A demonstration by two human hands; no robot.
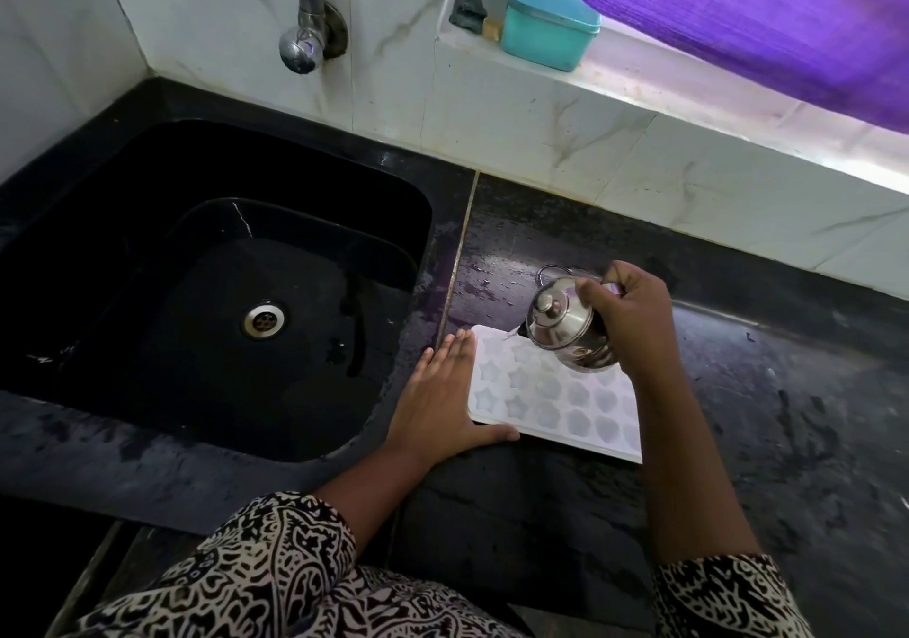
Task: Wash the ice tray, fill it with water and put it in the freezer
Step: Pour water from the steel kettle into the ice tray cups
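Patterned sleeves (275, 554) fill the bottom edge of the frame, both forearms reaching up from them.

- Left grip (438, 391): fingers straight and together, palm flat on the bench (787, 416). Fingertips lie along the tray's left edge; the thumb runs under its near left corner, touching it. Holds nothing.
- Right grip (634, 318): fingers curled round a small steel kettle (560, 322), clamped on its far side. The kettle is off the bench and tilted, lid knob facing the lens, low end over the tray's upper left corner. Cannot tell whether water is running.
- Tray (551, 401): white, with star and heart cells, flat on the bench just right of centre, beside the sink. Its right end is hidden behind the right forearm. Cannot tell whether the cells hold water.
- Sink (147, 170): black, left half of frame, wet, with the steel drain (264, 320) at its middle.
- Tap (305, 22): on the tiled wall, top centre left, above the sink's far rim.
- Droplets on the bench above the tray.
- Ledge (639, 81), upper right: teal box (551, 27) under a purple cloth (738, 22).
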